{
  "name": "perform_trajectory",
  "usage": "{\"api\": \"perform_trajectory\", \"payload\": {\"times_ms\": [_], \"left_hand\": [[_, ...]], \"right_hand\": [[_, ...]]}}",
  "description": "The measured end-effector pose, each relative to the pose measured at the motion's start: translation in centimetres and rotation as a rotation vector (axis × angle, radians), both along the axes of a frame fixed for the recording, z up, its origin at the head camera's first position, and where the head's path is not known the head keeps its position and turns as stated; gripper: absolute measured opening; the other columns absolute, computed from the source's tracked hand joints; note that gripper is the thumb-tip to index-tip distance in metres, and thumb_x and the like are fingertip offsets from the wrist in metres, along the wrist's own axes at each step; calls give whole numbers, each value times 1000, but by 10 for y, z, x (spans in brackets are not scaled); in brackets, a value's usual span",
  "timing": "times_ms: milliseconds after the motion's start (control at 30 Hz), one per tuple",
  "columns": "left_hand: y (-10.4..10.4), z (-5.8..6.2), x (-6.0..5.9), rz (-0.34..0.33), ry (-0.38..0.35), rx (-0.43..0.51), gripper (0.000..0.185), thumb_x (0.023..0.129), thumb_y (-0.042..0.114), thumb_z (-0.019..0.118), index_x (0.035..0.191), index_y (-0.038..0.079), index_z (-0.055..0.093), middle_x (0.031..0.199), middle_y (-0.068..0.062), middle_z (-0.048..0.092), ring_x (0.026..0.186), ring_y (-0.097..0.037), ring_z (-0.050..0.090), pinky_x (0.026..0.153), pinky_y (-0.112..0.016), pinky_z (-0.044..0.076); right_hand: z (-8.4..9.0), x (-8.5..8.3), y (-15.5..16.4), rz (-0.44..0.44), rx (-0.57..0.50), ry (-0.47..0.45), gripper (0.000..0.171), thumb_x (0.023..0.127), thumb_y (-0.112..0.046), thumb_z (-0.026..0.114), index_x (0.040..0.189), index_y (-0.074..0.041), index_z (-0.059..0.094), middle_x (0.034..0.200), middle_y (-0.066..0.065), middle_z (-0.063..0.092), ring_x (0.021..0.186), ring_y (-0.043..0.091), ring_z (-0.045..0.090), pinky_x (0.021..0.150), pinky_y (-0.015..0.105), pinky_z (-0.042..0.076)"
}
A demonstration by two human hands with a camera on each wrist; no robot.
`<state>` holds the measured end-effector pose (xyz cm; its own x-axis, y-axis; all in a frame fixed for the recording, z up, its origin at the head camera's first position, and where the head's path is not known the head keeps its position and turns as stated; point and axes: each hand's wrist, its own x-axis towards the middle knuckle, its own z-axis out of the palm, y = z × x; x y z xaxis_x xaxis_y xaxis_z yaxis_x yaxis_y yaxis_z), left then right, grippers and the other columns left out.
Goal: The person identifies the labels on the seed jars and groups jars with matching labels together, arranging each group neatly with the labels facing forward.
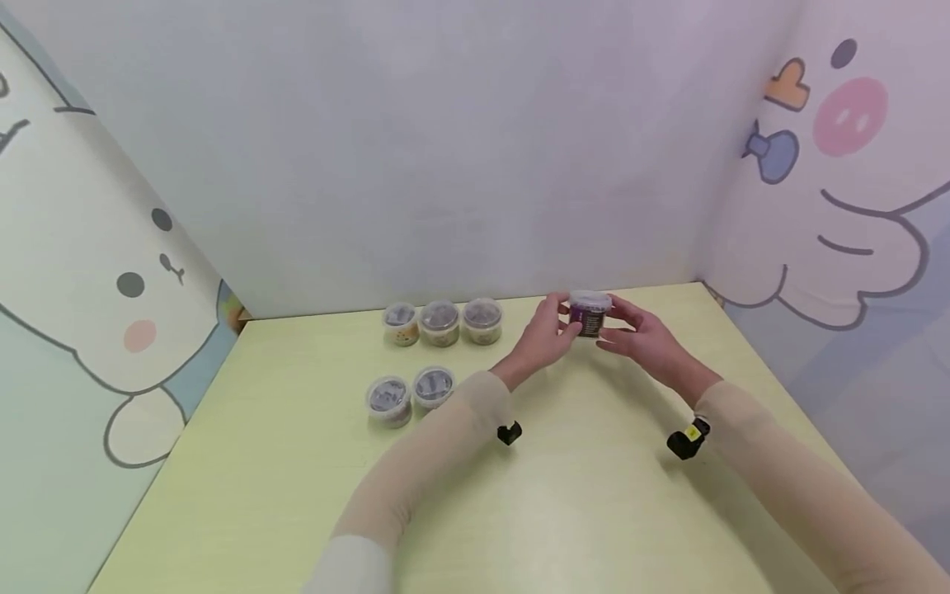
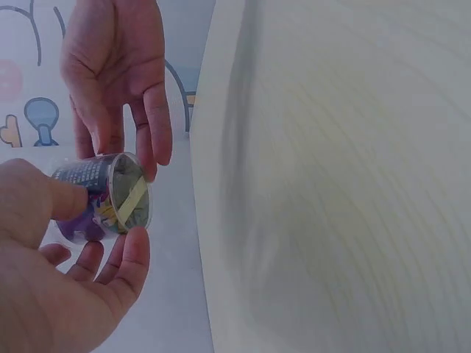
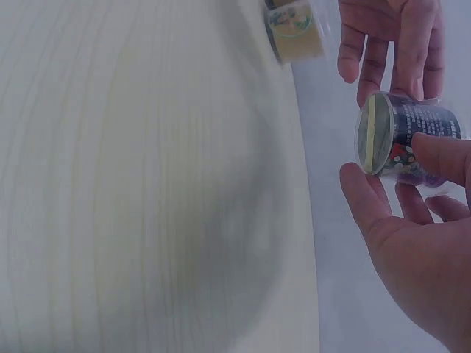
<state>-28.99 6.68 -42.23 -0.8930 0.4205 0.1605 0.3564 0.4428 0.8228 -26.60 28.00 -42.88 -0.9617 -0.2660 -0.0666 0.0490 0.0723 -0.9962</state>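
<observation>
Here, my hands: both raised over the far right part of the table (image 1: 594, 495), forearms stretched forward, palms facing each other.
Left hand (image 1: 545, 334): fingers and thumb curled round the purple-labelled cup (image 1: 590, 314), gripping its left side.
Right hand (image 1: 641, 338): thumb and fingertips curled onto the cup's right side, holding it.
Cup: upright, lid on, lifted just above the table between my hands.
Other cups: three in a row (image 1: 441, 322) by the wall, two (image 1: 410, 395) nearer, all well apart to my left.

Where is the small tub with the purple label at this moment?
In the head view, the purple tub is held above the far right part of the table, between the left hand and right hand, right of three tubs.
</observation>
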Motion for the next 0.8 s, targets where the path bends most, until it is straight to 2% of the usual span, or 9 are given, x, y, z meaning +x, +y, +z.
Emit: {"api": "perform_trajectory", "payload": {"times_ms": [233, 433, 600, 800], "left_hand": [[-29, 11, 24, 20, -13, 25, 54, 105, 14, 56, 151, 1, 30, 132, -20, 50, 104, -20, 62, 80, -25, 53], [-57, 17, 45, 56, -53, 68, 54, 105, 14, 55, 151, 0, 30, 126, -16, 50, 99, -21, 63, 77, -27, 54], [-84, 20, 52, -1, -103, 121, 56, 106, 17, 55, 152, 1, 28, 130, -18, 52, 103, -27, 65, 79, -30, 56], [-123, 30, 57, -52, -222, 223, 58, 103, 21, 62, 150, 7, 30, 133, -19, 53, 106, -35, 65, 88, -48, 57]], "right_hand": [[10, 7, -20, 83, -6, 32, 76, 99, -14, 68, 162, -13, 24, 148, 17, 37, 119, 21, 61, 97, 39, 52], [13, 13, -45, 150, -41, 20, 79, 97, -15, 71, 161, -11, 25, 146, 19, 39, 117, 24, 63, 96, 45, 52], [14, 16, -60, 174, -26, 38, 77, 97, -16, 72, 161, -12, 29, 145, 18, 43, 114, 27, 65, 93, 41, 55], [19, 19, -82, 224, -40, 63, 74, 96, -13, 72, 159, -11, 32, 145, 18, 45, 111, 29, 65, 93, 40, 55]]}}
